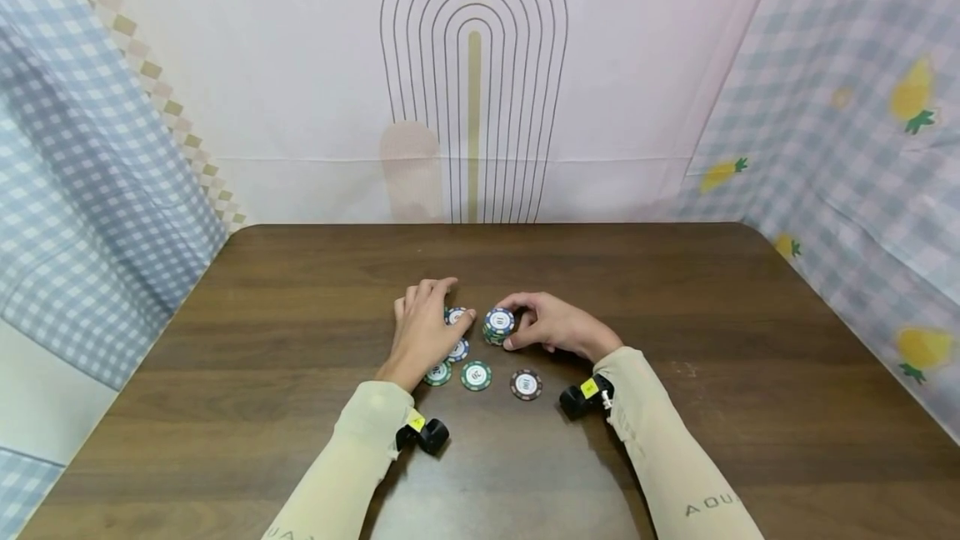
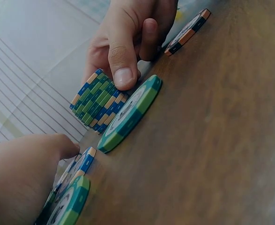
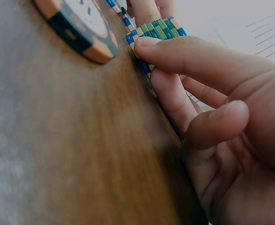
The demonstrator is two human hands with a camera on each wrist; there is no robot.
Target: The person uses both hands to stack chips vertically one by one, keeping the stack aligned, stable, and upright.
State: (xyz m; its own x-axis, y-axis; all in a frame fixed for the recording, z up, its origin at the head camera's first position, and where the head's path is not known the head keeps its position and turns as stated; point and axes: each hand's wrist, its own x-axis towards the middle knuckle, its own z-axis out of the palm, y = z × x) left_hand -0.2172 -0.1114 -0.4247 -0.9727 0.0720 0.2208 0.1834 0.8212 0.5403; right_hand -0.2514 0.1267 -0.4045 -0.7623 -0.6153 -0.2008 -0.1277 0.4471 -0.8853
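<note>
My right hand (image 1: 558, 323) holds a short stack of poker chips (image 1: 498, 322) between thumb and fingers. In the left wrist view the stack (image 2: 97, 101) shows blue-and-cream chips at both ends and green ones in the middle. My left hand (image 1: 423, 327) is spread to the left of it, thumb pointing toward the stack. Blue poker chips (image 1: 458, 350) lie beside and partly beneath that hand, and a green poker chip (image 1: 438, 373) is close to its wrist. Part of these chips is hidden by the hand.
Nearer me, a green chip marked 20 (image 1: 476, 376) and a dark chip marked 100 (image 1: 526, 385) lie flat on the brown wooden table (image 1: 675, 290). Patterned cloths (image 1: 300, 65) hang behind and at both sides. Each wrist wears a small black camera (image 1: 433, 437).
</note>
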